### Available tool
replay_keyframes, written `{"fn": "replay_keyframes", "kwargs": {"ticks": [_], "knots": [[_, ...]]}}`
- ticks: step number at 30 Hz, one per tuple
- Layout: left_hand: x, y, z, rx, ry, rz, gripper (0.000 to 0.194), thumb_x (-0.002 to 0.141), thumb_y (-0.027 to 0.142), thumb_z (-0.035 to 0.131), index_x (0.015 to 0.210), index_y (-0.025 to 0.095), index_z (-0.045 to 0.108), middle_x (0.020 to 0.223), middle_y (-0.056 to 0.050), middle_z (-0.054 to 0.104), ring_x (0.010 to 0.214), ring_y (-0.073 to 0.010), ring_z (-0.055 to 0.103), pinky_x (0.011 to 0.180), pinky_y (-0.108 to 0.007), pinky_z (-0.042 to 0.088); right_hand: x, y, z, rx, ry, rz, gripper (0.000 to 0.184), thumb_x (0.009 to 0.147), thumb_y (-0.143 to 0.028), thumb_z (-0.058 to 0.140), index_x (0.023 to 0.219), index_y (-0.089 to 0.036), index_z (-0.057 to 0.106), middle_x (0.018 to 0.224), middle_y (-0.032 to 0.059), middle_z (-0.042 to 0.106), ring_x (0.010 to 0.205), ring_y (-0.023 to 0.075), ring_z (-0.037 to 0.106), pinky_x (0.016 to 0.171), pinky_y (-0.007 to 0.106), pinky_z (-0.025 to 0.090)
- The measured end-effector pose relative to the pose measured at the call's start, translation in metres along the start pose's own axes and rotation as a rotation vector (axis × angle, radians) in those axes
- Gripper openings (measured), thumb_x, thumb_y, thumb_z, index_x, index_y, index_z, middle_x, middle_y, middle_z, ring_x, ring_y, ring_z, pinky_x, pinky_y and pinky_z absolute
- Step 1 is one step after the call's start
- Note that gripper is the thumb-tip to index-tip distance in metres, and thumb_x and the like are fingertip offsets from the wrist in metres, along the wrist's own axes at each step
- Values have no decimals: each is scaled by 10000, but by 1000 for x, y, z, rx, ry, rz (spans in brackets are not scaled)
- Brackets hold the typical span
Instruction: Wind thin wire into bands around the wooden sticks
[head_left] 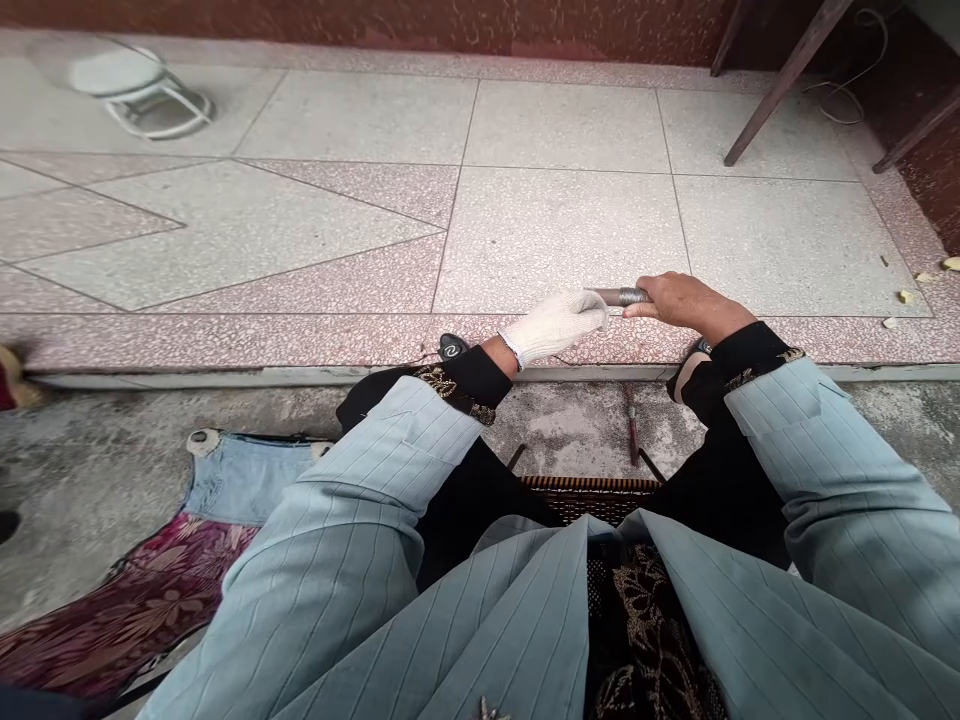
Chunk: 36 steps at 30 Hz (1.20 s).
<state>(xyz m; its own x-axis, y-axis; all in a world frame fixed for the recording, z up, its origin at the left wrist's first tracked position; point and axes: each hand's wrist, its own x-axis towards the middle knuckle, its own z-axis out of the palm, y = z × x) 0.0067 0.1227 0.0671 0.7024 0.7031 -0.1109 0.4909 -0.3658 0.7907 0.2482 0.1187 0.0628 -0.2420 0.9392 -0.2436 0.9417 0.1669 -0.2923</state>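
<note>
My left hand (564, 325), in a white knitted glove, is closed around the left end of a brown rod (609, 297). A band of silvery wire (634, 296) is wound around the rod near its right end. My bare right hand (679, 300) grips that end, with the thumb underneath and the fingers on top. A small pale sliver shows just below the rod between the hands, too small to name. The rod's ends are hidden inside my hands. Both hands are above the edge of the tiled step (360, 340).
A woven seat edge (592, 485) shows between my legs, and a dark brown stick-like tool (633, 437) lies on the concrete below. To the left are a denim and maroon patterned cloth (232, 475) and a white stool (154, 95). Wooden legs (784, 85) stand at upper right.
</note>
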Motion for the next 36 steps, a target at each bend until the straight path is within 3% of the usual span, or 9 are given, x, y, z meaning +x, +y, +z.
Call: {"fn": "replay_keyframes", "kwargs": {"ticks": [4, 9, 12, 16, 20, 23, 28, 36], "knots": [[-2, -3, 3, 9, -1, 41, 220, 884, 335, 464, 840, 161, 592, 684, 18, 487, 633, -115, 431, 609, -264, 300, -1, -7, -1, 158, 6, -72, 340, 920, -514, 549, 986, -180, 554, 849, 96, 593, 719, 206, 509, 627, 332, 339], [-4, -5, 0, 31, -21, 81, 228, 903, 337, 437, 832, 162, 565, 693, 24, 481, 638, -114, 437, 617, -268, 300, -6, -18, -7, 350, -16, -60, 238, 906, -408, 560, 810, -192, 535, 746, 56, 578, 669, 173, 495, 613, 318, 339], [-4, -7, -2, 66, -17, 104, 211, 894, 312, 433, 807, 165, 557, 695, 19, 483, 643, -118, 434, 616, -273, 293, -9, -20, -5, 424, 26, -40, 243, 908, -412, 559, 799, -194, 554, 683, 36, 557, 628, 162, 481, 608, 314, 338], [-3, -11, -1, 77, -14, 89, 202, 891, 311, 437, 801, 173, 554, 683, 18, 466, 633, -118, 423, 611, -271, 294, -11, -16, 3, 361, 148, -93, 261, 923, -456, 544, 930, -202, 603, 719, 31, 565, 666, 176, 492, 638, 312, 335], [-3, -13, 0, -58, -24, 55, 214, 897, 356, 449, 882, 182, 573, 693, 23, 470, 608, -109, 414, 596, -263, 316, -13, -22, 3, 246, 274, -161, 302, 942, -483, 520, 1008, -207, 622, 812, 43, 595, 731, 184, 492, 672, 310, 326], [-2, -10, 0, -182, -5, 21, 213, 880, 367, 477, 858, 179, 573, 658, 33, 430, 561, -96, 364, 550, -261, 296, -14, -31, 2, 299, 303, -168, 296, 938, -484, 522, 912, -199, 598, 753, 25, 564, 697, 166, 473, 659, 303, 322], [0, -7, 2, -359, -20, -54, 186, 867, 359, 517, 832, 182, 558, 613, 49, 372, 502, -82, 305, 482, -256, 252, -14, -41, 6, 485, 227, -148, 383, 941, -496, 475, 689, -207, 453, 636, -5, 458, 611, 133, 413, 599, 294, 306], [-3, -1, 5, -267, 32, -20, 194, 862, 315, 529, 931, 161, 625, 597, 32, 429, 559, -109, 370, 568, -276, 340, -16, -47, 10, 385, 245, -23, 384, 802, -534, 655, 685, -202, 501, 623, -9, 454, 593, 134, 401, 573, 309, 266]]}}
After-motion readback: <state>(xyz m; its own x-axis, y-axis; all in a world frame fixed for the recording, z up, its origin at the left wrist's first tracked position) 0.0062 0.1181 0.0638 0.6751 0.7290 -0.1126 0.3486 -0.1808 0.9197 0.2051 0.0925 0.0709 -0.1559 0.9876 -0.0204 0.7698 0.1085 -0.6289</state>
